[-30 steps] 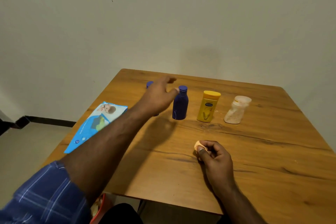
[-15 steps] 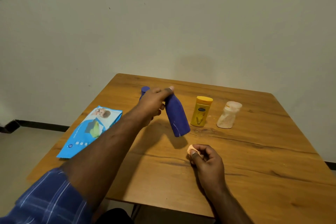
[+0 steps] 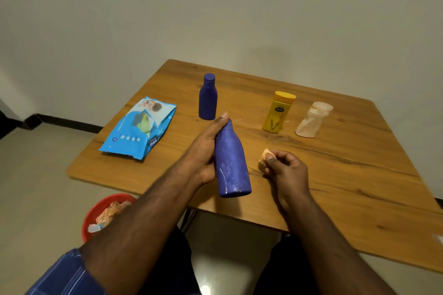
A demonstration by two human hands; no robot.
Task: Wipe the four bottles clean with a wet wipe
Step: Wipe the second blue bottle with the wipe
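My left hand (image 3: 203,151) grips a blue bottle (image 3: 231,165) and holds it tilted above the near part of the wooden table (image 3: 347,187), its base toward me. Just to its right, my right hand (image 3: 286,167) pinches a crumpled, stained wet wipe (image 3: 263,159) close to the table top. A second blue bottle (image 3: 207,97) stands upright farther back. A yellow bottle (image 3: 278,111) and a whitish bottle (image 3: 311,120) stand side by side at the back right.
A blue pack of wet wipes (image 3: 139,128) lies on the table's left side. On the floor by the near left corner stands a red bin (image 3: 96,213) with used wipes inside. A plain wall rises behind the table.
My left hand has lifted the blue bottle from the row and brought it toward me, tilted, beside my right hand. The second blue bottle behind it is now uncovered. The camera tilted down.
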